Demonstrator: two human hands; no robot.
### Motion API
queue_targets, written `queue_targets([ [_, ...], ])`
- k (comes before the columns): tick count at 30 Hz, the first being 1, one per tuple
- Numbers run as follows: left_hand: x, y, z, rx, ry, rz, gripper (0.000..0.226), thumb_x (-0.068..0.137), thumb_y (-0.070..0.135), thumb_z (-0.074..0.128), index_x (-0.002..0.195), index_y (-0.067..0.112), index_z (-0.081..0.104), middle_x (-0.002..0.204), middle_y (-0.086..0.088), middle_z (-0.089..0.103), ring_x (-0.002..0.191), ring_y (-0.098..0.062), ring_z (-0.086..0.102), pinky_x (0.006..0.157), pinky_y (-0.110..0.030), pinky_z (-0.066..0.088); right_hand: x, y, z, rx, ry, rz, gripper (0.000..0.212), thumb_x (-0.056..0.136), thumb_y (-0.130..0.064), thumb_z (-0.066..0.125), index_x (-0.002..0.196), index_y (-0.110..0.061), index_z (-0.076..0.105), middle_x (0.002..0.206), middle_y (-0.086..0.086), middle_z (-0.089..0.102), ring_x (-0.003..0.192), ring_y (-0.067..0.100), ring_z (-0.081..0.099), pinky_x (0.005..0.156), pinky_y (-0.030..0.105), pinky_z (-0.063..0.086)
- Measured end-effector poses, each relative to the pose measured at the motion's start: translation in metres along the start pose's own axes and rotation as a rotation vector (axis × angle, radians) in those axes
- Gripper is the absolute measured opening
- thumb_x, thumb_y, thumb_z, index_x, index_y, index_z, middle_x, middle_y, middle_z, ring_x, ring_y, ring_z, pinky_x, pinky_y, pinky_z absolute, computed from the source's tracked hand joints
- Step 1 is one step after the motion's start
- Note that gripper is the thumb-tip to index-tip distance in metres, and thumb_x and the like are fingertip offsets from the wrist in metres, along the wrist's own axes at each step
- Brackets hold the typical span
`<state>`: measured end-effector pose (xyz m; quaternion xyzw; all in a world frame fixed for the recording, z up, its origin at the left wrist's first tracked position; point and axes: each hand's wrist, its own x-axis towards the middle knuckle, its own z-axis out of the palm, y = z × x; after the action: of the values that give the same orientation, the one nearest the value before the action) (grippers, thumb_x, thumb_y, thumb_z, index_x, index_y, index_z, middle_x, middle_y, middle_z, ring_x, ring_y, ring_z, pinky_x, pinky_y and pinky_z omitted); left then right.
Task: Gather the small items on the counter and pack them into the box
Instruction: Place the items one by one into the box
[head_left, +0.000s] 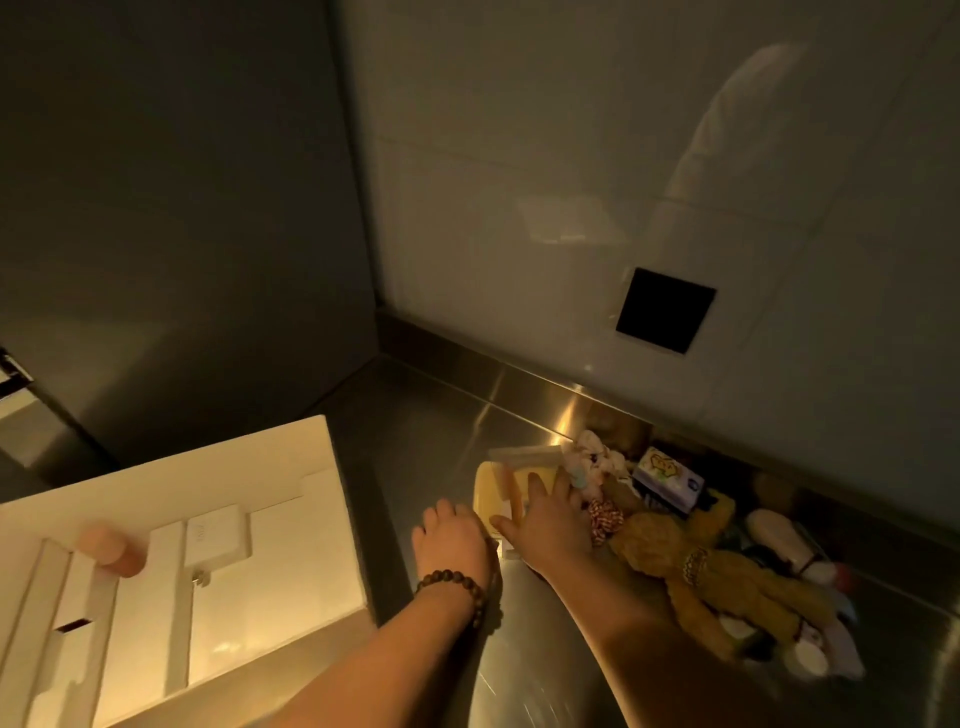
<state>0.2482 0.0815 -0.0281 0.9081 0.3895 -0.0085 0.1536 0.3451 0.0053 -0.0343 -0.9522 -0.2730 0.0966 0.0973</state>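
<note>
Box (171, 525), white w/ moulded insert, sits open on steel counter (519, 649), left of both hands. Right hand (545, 519) lies flat, fingers spread, on a yellow case (493, 488); left hand (452, 540) curls at its near edge, grip unclear. Brown plush toy (691, 561) & tissue pack (670, 475) piled just right

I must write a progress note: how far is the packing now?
Early stage. One pink cylinder already sits in the white box. Both hands, left hand and right hand, are on the yellow container. The brown plush toy, tissue pack and other small items remain on the counter.
</note>
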Motion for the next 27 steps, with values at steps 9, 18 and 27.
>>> queue_targets([
  [9, -0.001, -0.001, -0.018, -0.209, -0.073, -0.058, 0.013, 0.085, 0.03, 0.058, 0.086, 0.017, 0.059, 0.089, -0.002, 0.064, 0.078, -0.017, 0.061, 0.072, -0.031, 0.053, -0.002, -0.008, -0.013, 0.226, -0.003, 0.06, 0.072, 0.077, -0.046, 0.064, 0.138, -0.029, 0.03, 0.14, 0.014, 0.029, 0.122, 0.034, 0.038, 0.092, 0.04, 0.047],
  [18, -0.008, 0.0, -0.112, -0.374, 0.252, 0.052, 0.026, 0.082, 0.038, 0.064, 0.087, 0.016, 0.051, 0.079, 0.0, 0.056, 0.069, -0.014, 0.056, 0.06, -0.03, 0.049, -0.03, -0.034, -0.101, 0.584, 0.212, -0.104, 0.066, 0.077, -0.036, 0.068, 0.136, -0.035, 0.037, 0.141, 0.002, 0.029, 0.107, 0.017, 0.045, 0.083, 0.032, 0.052],
  [27, -0.034, -0.124, -0.204, -0.405, 0.497, -0.143, 0.022, 0.082, 0.036, 0.066, 0.082, 0.019, 0.052, 0.07, 0.003, 0.054, 0.063, -0.013, 0.054, 0.055, -0.029, 0.045, -0.083, -0.157, -0.127, 0.704, 0.133, -0.35, 0.061, 0.081, -0.031, 0.07, 0.136, -0.028, 0.042, 0.139, 0.001, 0.031, 0.113, 0.02, 0.049, 0.083, 0.024, 0.047],
])
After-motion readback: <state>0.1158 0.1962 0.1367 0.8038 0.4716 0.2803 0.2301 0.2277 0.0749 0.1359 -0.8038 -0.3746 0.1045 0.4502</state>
